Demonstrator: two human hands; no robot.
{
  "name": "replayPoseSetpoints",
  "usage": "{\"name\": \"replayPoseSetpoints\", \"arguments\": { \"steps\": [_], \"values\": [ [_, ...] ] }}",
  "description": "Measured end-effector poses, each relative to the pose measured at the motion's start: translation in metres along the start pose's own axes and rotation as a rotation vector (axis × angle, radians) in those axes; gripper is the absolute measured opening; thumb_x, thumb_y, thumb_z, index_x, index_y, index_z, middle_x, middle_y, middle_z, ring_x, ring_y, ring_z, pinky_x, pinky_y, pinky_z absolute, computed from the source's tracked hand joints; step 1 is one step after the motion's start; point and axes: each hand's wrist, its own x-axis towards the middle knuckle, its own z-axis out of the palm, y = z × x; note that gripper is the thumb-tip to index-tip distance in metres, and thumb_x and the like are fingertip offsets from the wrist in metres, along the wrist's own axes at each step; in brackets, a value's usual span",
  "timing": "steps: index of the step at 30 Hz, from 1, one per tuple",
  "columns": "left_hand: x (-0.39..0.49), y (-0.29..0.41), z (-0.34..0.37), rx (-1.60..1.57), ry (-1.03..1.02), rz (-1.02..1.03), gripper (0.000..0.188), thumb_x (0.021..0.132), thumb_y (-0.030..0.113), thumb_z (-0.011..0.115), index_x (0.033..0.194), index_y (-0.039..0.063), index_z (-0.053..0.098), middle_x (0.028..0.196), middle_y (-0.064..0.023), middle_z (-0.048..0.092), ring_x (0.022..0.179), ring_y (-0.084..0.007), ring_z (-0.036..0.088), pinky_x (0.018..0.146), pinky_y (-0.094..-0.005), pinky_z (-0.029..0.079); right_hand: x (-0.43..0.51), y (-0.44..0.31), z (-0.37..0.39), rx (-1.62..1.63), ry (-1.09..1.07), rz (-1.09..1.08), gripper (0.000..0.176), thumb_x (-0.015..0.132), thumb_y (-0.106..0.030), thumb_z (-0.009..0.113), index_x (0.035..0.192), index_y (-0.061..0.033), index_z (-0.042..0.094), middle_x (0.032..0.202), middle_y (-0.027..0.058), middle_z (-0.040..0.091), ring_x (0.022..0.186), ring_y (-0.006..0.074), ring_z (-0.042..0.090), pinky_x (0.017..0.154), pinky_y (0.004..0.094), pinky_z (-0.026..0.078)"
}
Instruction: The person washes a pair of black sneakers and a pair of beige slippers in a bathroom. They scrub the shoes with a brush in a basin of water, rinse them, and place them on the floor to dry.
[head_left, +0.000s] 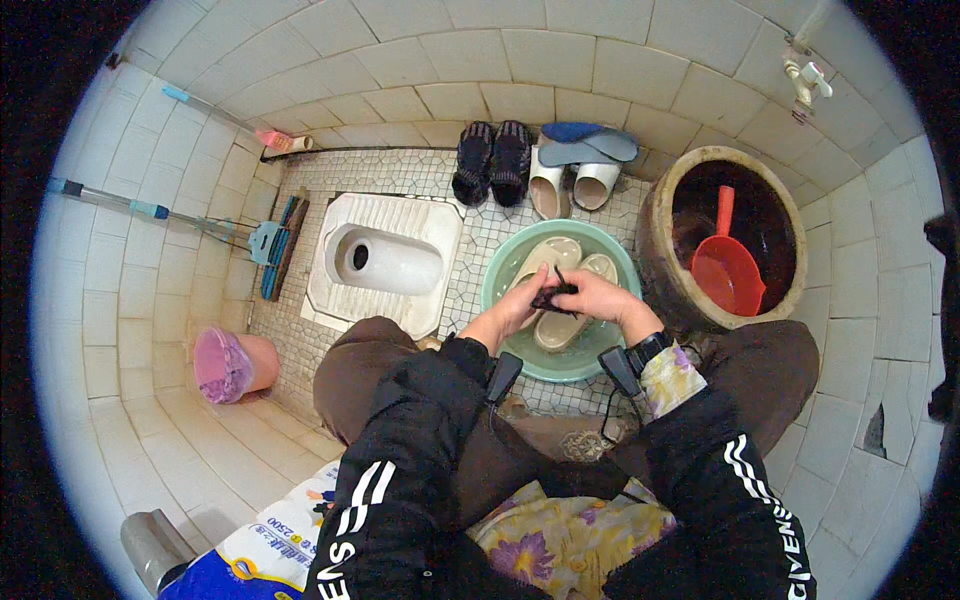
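My left hand (517, 306) and my right hand (604, 296) meet over a green plastic basin (501, 264) of water on the tiled floor. Between them they grip a small dark stringy bundle (553, 298), with thin ends sticking out; what it is exactly cannot be made out. Below the hands, a pair of beige slip-on shoes lies in the basin: one shoe (555, 253) points up and left, and the other (559, 332) lies lower, partly covered by my hands.
A squat toilet (390, 266) lies left of the basin. Behind stand black shoes (491, 161), white shoes (549, 184) and blue-grey insoles (592, 144). On the right, a large round vat (652, 225) holds a red dipper (726, 274). A pink bin (259, 361) and mop (262, 244) stand left.
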Motion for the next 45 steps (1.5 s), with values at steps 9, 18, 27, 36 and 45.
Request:
{"name": "replayPoseSetpoints", "arguments": {
  "steps": [9,18,27,36,45],
  "values": [
    [-0.016,0.024,0.018,-0.619,-0.236,0.178,0.075,0.088,0.068,0.03,0.128,0.007,0.047,0.124,-0.0102,0.055,0.109,-0.0261,0.056,0.091,-0.0409,0.047,-0.005,-0.036,0.051,-0.705,0.67,-0.356,0.044,0.074,-0.016,0.065,0.113,-0.0009,0.051,0.099,0.0187,0.056,0.096,0.0387,0.053,0.083,0.0464,0.043],
    [-0.018,0.029,0.016,-0.48,0.024,0.067,0.026,0.095,0.036,0.052,0.089,0.01,0.052,0.072,-0.0008,0.049,0.055,-0.0079,0.044,0.04,-0.0186,0.028,-0.002,0.013,0.03,0.385,0.679,0.062,0.038,0.093,-0.04,0.052,0.114,-0.009,0.058,0.111,0.006,0.056,0.095,0.0174,0.054,0.086,0.035,0.042],
    [-0.013,0.027,0.037,-0.269,0.139,0.091,0.039,0.093,0.048,0.048,0.081,0.011,0.048,0.066,-0.0001,0.045,0.048,-0.0088,0.039,0.037,-0.0204,0.027,0.001,0.026,0.071,1.379,0.262,0.066,0.051,0.095,-0.057,0.033,0.118,-0.0147,0.05,0.105,0.0031,0.053,0.097,0.0178,0.051,0.089,0.0429,0.041],
    [0.01,-0.005,0.017,-0.058,0.472,0.195,0.043,0.089,0.043,0.058,0.105,0.005,0.048,0.09,-0.0078,0.056,0.075,-0.0157,0.056,0.065,-0.0286,0.049,0.024,0.016,0.096,0.679,0.59,-0.038,0.049,0.099,-0.041,0.03,0.123,-0.0031,0.048,0.112,0.0123,0.057,0.103,0.0243,0.052,0.086,0.0361,0.042],
    [-0.018,0.036,0.004,-0.084,0.447,0.233,0.015,0.088,0.023,0.063,0.092,0.01,0.057,0.073,0.0024,0.054,0.056,-0.0066,0.045,0.046,-0.0208,0.035,0.022,0.031,0.049,0.307,0.643,-0.334,0.034,0.077,-0.021,0.065,0.106,-0.0015,0.062,0.118,0.022,0.055,0.114,0.0353,0.05,0.099,0.0421,0.039]
  ]
}}
